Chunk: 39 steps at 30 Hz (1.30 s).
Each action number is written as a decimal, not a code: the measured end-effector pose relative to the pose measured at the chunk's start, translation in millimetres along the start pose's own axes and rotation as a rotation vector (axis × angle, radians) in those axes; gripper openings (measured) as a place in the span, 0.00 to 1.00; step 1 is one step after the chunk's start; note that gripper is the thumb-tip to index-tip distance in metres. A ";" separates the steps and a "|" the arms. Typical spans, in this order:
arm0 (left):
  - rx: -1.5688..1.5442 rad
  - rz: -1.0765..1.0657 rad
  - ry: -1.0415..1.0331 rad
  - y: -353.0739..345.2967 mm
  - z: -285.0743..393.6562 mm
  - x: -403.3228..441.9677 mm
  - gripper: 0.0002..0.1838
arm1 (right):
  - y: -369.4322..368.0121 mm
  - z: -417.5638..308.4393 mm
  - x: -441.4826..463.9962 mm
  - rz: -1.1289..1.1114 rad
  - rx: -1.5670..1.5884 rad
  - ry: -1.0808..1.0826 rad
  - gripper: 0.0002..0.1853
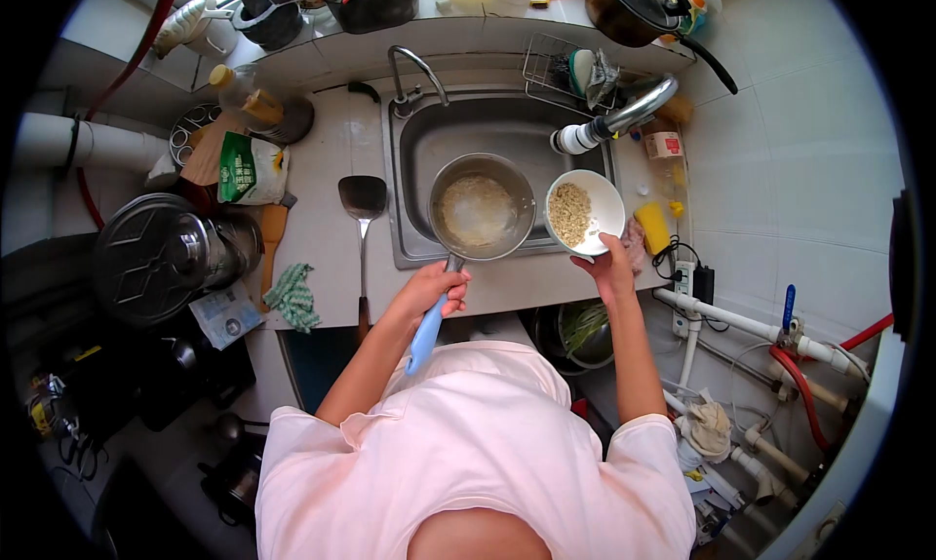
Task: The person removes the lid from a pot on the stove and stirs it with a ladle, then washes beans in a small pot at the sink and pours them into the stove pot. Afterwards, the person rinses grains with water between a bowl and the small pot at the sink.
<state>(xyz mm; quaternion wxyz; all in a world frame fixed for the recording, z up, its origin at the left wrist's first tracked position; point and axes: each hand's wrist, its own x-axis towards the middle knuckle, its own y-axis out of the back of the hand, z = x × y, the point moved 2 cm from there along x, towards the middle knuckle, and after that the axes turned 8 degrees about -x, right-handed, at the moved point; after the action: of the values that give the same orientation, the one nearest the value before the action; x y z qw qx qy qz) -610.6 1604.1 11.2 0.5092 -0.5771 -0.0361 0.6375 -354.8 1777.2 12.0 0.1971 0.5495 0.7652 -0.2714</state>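
My left hand (pixel 438 290) is closed around the blue-ended handle of a metal saucepan (pixel 529 207). The pan is over the front of the steel sink (pixel 478 121), and cloudy liquid with pale bits (pixel 478 211) lies in its bottom. In my right hand (pixel 609 270) is a white bowl (pixel 606 201), gripped at its near rim with the thumb on the edge. Pale grains, much like rolled oats (pixel 569 215), cover the bowl's left side. The bowl is just right of the pan, tilted a little; I cannot tell whether the two touch.
A faucet (pixel 419 68) rises behind the sink, and a thick spout (pixel 624 112) reaches in from the right. A spatula (pixel 363 201) lies left of the sink, near a green checked cloth (pixel 292 298). A yellow sponge (pixel 651 228) and a power strip (pixel 682 292) are at the right.
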 end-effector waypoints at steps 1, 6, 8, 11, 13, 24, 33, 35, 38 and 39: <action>0.002 0.022 -0.028 2.3 2.2 -5.2 0.04 | -7.5 -0.8 -0.2 -0.005 0.043 -0.014 0.26; 0.027 0.101 -0.175 0.3 15.8 -31.6 0.04 | -8.6 23.1 25.6 -0.104 0.009 -0.062 0.26; 0.049 0.114 -0.234 1.2 19.2 -36.8 0.04 | -21.2 25.8 28.4 -0.129 -0.047 -0.048 0.25; 0.137 0.190 -0.318 -7.4 29.2 -49.0 0.05 | -43.4 35.1 37.9 -0.197 -0.129 -0.048 0.25; 0.186 0.203 -0.366 -8.2 32.5 -51.4 0.05 | -63.0 39.2 45.4 -0.267 -0.188 -0.047 0.25; 0.405 0.324 -0.429 -20.7 51.3 -53.5 0.07 | -108.8 41.6 63.3 -0.385 -0.153 -0.089 0.23; 0.472 0.389 -0.456 -22.1 54.9 -52.0 0.07 | -112.0 51.5 70.4 -0.390 -0.081 -0.079 0.23; 0.476 0.394 -0.467 -24.0 55.1 -52.3 0.07 | -112.5 52.5 70.5 -0.398 -0.077 -0.071 0.24; 0.513 0.395 -0.494 -23.9 54.3 -53.2 0.07 | -114.6 54.5 71.4 -0.412 -0.074 -0.067 0.24; 0.546 0.407 -0.494 -23.8 54.4 -53.8 0.08 | -115.1 55.4 72.0 -0.417 -0.075 -0.067 0.24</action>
<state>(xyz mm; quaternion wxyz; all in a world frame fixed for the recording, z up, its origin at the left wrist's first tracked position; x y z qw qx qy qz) -648.1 1607.8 81.9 0.4831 -0.2460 0.1277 0.8305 -486.7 1766.4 -51.3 0.1823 0.3623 0.8649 -0.2958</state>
